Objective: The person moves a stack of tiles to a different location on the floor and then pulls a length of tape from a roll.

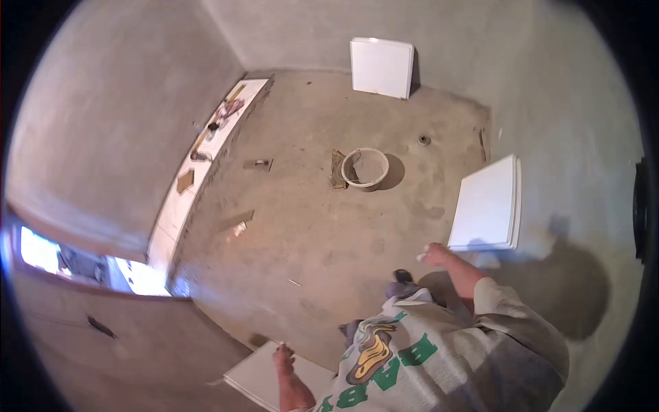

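My left hand (pixel 283 355) hangs over a stack of white tiles (pixel 250 374) at the bottom, its fingers loosely bent and slightly apart, with nothing visible in them. My right hand (pixel 435 255) is held out in front of my body, empty, fingers half curled. Just beyond it, a second stack of white tiles (pixel 484 204) leans on the right wall, its lower corner close to the hand in this view. Part of the bottom stack is hidden behind my left forearm and shirt.
A pale bucket (pixel 366 184) stands mid-floor beside a dirty, rough-looking piece (pixel 338 169). A trowel (pixel 259 165) lies to its left. More white tiles (pixel 382 68) lean on the far wall. Along the left wall, a white tiled strip (pixel 180 204) carries several tools. A small round fitting (pixel 424 140) sits in the floor.
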